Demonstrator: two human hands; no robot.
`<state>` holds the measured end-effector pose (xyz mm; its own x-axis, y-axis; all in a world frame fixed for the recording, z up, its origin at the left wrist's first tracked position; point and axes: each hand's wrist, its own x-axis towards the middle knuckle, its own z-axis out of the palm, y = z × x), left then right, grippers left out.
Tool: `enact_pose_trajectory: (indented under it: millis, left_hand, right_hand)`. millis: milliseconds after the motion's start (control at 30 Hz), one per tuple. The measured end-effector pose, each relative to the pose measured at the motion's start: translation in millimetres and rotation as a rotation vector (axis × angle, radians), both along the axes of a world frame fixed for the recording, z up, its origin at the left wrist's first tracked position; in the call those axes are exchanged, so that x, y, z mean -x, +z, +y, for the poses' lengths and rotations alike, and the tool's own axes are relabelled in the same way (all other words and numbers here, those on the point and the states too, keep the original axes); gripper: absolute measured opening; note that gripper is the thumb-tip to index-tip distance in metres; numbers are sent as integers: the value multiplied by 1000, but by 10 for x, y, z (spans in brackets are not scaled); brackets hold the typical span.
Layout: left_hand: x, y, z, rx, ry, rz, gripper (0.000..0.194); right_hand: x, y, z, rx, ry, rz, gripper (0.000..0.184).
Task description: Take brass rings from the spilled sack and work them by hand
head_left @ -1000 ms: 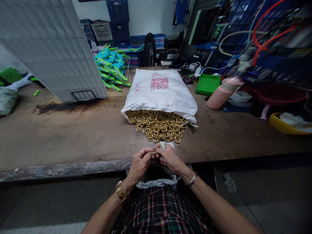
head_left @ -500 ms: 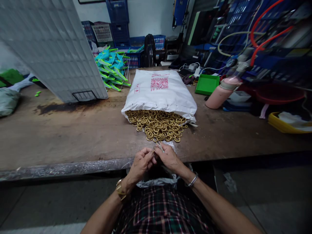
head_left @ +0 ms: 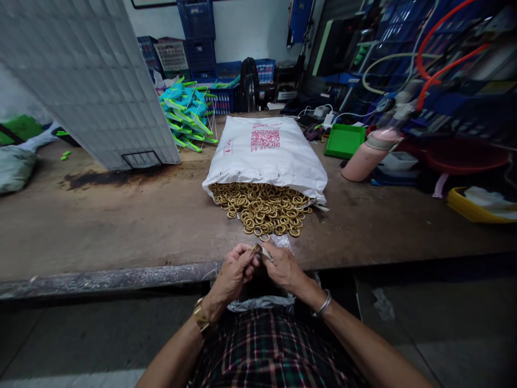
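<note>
My left hand (head_left: 235,271) is closed in a pinch on a gold-coloured ring (head_left: 255,248), seen mostly edge-on between the fingertips. Close beside it, my right hand (head_left: 285,270) grips a small slim tool (head_left: 266,253) with a pale part; its tip meets the ring and its exact kind is unclear. Both hands are above the table's front edge. Just beyond them, a heap of gold-coloured rings (head_left: 269,213) spills from the open mouth of a white sack (head_left: 238,143) with red print. One loose ring (head_left: 264,237) lies at the near side of the heap.
The brown table (head_left: 100,231) has a plastic-wrapped front edge. A grey ribbed panel (head_left: 92,81) stands at the left, near green and blue plastic pieces (head_left: 188,113). On the right are a green tray (head_left: 344,141), a pink bottle (head_left: 367,156) and a yellow basin (head_left: 476,213).
My right hand has drawn back slightly from the heap, bringing the tool's tip to the ring in my left hand. A loose ring now shows at the heap's near side.
</note>
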<state>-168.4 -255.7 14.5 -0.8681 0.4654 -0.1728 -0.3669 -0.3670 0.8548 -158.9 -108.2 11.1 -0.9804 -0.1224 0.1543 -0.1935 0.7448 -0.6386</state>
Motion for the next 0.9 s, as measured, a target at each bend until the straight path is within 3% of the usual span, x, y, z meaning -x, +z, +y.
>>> enact_pose_trajectory:
  millis: [367,567,700,900]
  left_hand:
    - [17,-66,-9,159,39,132,35]
    - [-64,60,-71,243,10,213,38]
    - [-142,117,-89,116,-56,125,34]
    - [-53,32,-86,-74,25,-78,32]
  right_hand:
    - [-22,20,-28,-196,77,-7,18]
    - [28,25,5,-311,90,-67,25]
    - [133,-25,42,-385,-36,-29,23]
    - [395,68,-84,-452,-189,83,15]
